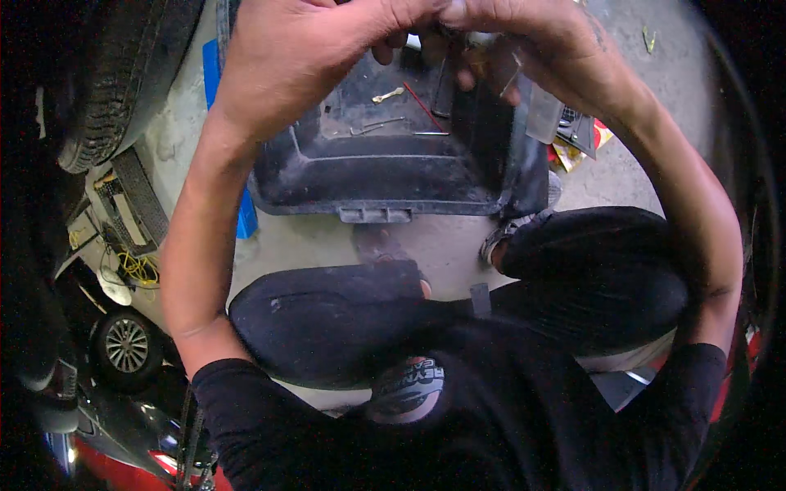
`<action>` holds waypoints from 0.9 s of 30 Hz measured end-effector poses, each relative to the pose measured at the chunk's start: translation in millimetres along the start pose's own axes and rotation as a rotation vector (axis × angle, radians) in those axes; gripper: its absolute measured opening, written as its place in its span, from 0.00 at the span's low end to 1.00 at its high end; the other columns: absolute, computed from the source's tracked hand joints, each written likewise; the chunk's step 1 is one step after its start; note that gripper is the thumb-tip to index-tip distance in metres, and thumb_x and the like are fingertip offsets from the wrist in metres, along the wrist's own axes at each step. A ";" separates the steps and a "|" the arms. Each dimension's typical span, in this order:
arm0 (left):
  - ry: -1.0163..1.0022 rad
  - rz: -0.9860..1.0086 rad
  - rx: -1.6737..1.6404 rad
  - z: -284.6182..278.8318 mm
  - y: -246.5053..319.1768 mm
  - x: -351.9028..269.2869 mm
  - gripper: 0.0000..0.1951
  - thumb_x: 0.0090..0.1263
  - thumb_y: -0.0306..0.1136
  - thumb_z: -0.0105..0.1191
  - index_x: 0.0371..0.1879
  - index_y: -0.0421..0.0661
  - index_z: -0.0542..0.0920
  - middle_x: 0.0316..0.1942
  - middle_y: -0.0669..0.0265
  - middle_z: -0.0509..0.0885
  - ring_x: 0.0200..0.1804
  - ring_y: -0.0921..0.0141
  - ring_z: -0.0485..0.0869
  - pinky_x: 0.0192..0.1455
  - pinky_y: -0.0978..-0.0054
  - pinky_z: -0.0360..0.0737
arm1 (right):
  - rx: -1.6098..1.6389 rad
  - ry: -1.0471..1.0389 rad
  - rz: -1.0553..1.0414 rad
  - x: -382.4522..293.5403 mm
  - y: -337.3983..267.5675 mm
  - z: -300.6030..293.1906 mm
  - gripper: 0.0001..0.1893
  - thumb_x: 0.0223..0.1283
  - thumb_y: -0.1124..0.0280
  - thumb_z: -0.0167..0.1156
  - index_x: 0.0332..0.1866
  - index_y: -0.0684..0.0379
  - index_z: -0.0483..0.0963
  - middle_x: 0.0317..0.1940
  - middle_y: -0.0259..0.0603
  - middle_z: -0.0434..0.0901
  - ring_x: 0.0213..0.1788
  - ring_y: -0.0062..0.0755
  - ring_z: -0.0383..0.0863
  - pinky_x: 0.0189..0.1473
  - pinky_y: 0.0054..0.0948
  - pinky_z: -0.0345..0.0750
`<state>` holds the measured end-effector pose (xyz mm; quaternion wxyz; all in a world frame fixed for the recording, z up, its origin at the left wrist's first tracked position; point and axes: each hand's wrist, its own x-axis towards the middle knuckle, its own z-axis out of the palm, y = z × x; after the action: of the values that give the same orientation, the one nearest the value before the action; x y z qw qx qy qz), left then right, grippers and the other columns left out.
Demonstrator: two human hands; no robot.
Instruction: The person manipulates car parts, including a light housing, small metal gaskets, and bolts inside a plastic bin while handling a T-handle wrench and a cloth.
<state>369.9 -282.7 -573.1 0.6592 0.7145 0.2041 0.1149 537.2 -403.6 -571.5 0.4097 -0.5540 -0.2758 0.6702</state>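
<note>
Both of my hands are raised at the top edge of the view, with their fingertips meeting. My left hand has its back to the camera, and its thumb reaches toward the right hand. My right hand curls its fingers down, and a thin pale metal piece shows against them. What the fingertips grip is mostly hidden. Below them stands a black plastic bin. Inside lie a small wrench, a thin red rod, thin metal rods and a short silver shaft.
A tire stands at upper left, near a blue object beside the bin. Yellow cord and a perforated metal piece lie on the left. A clear plastic container is right of the bin. My bent legs are below it.
</note>
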 end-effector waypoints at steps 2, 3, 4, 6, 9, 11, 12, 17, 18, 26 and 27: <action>-0.040 0.008 0.070 -1.8 -4.4 -0.9 0.06 0.71 0.24 0.61 0.44 0.38 0.85 0.37 0.68 0.87 0.38 0.79 0.83 0.44 0.81 0.80 | 0.124 -0.107 -0.082 3.3 15.3 -10.2 0.19 0.68 0.60 0.66 0.50 0.67 0.79 0.36 0.42 0.86 0.33 0.26 0.86 0.29 0.22 0.81; -0.043 0.078 0.067 -0.9 -7.5 -3.3 0.06 0.71 0.24 0.61 0.43 0.38 0.86 0.37 0.68 0.87 0.39 0.79 0.83 0.45 0.80 0.80 | 0.182 -0.158 -0.113 5.9 22.8 -14.9 0.19 0.68 0.60 0.66 0.51 0.67 0.79 0.36 0.42 0.86 0.33 0.26 0.86 0.29 0.23 0.82; -0.064 0.128 0.096 -5.4 -14.7 -0.3 0.06 0.71 0.25 0.62 0.43 0.38 0.86 0.37 0.68 0.86 0.39 0.79 0.83 0.45 0.80 0.80 | 0.232 -0.202 -0.132 12.0 29.9 -18.8 0.19 0.68 0.59 0.66 0.51 0.67 0.79 0.37 0.42 0.86 0.34 0.26 0.87 0.29 0.22 0.82; -0.042 0.088 0.057 -5.1 -15.8 1.1 0.09 0.69 0.24 0.62 0.46 0.37 0.84 0.37 0.67 0.85 0.40 0.78 0.83 0.45 0.80 0.80 | 0.253 -0.211 -0.109 11.5 30.3 -22.5 0.20 0.68 0.59 0.66 0.53 0.66 0.78 0.37 0.42 0.86 0.34 0.25 0.87 0.27 0.22 0.83; 0.021 -0.078 -0.084 0.3 -20.1 2.1 0.12 0.69 0.26 0.62 0.50 0.39 0.83 0.38 0.64 0.85 0.39 0.75 0.84 0.43 0.79 0.81 | 0.199 -0.144 -0.052 1.3 18.0 -23.5 0.20 0.69 0.59 0.65 0.53 0.66 0.78 0.37 0.42 0.86 0.33 0.25 0.88 0.25 0.21 0.83; -0.006 -0.057 -0.082 -6.2 -80.1 6.7 0.07 0.72 0.31 0.62 0.44 0.44 0.88 0.35 0.66 0.89 0.34 0.73 0.85 0.39 0.77 0.82 | 0.214 -0.166 -0.109 6.9 28.2 -37.0 0.19 0.70 0.58 0.65 0.53 0.65 0.78 0.38 0.42 0.86 0.32 0.25 0.89 0.24 0.19 0.83; -0.081 0.070 0.221 -0.9 -115.0 6.7 0.07 0.71 0.31 0.61 0.43 0.44 0.87 0.35 0.62 0.88 0.35 0.68 0.86 0.40 0.72 0.83 | 0.235 -0.156 -0.130 5.4 24.8 -39.1 0.18 0.70 0.59 0.64 0.53 0.65 0.78 0.37 0.42 0.86 0.33 0.26 0.89 0.25 0.19 0.84; -0.617 0.253 1.152 51.3 -223.1 -10.6 0.09 0.64 0.29 0.58 0.42 0.43 0.84 0.44 0.54 0.82 0.47 0.54 0.85 0.46 0.57 0.86 | 0.374 0.034 -0.124 -9.9 2.4 -40.2 0.19 0.70 0.60 0.64 0.54 0.66 0.76 0.39 0.43 0.84 0.33 0.27 0.89 0.25 0.18 0.83; -0.697 0.259 1.159 54.1 -233.0 -12.8 0.11 0.63 0.28 0.57 0.44 0.43 0.82 0.46 0.54 0.81 0.48 0.53 0.85 0.47 0.57 0.86 | 0.334 0.142 -0.078 -8.4 -11.7 -31.3 0.19 0.70 0.60 0.64 0.54 0.65 0.76 0.39 0.43 0.84 0.33 0.27 0.88 0.25 0.18 0.83; -0.599 0.089 1.104 9.6 -183.2 -36.7 0.07 0.61 0.27 0.59 0.37 0.44 0.84 0.41 0.58 0.85 0.47 0.54 0.85 0.47 0.56 0.85 | 0.081 0.238 -0.249 -5.9 14.6 -77.6 0.22 0.69 0.53 0.58 0.56 0.61 0.79 0.39 0.35 0.83 0.33 0.18 0.81 0.22 0.14 0.69; -0.499 0.139 1.016 -0.7 -155.5 -38.0 0.07 0.61 0.27 0.59 0.37 0.44 0.84 0.41 0.59 0.86 0.45 0.54 0.86 0.47 0.56 0.84 | 0.048 0.267 -0.232 -3.0 17.3 -75.1 0.22 0.69 0.53 0.59 0.57 0.61 0.78 0.39 0.35 0.83 0.32 0.17 0.80 0.19 0.14 0.67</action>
<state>314.0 -291.5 -722.9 0.2518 0.9591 0.0242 -0.1267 605.9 -421.3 -601.8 0.5303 -0.5926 -0.2650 0.5453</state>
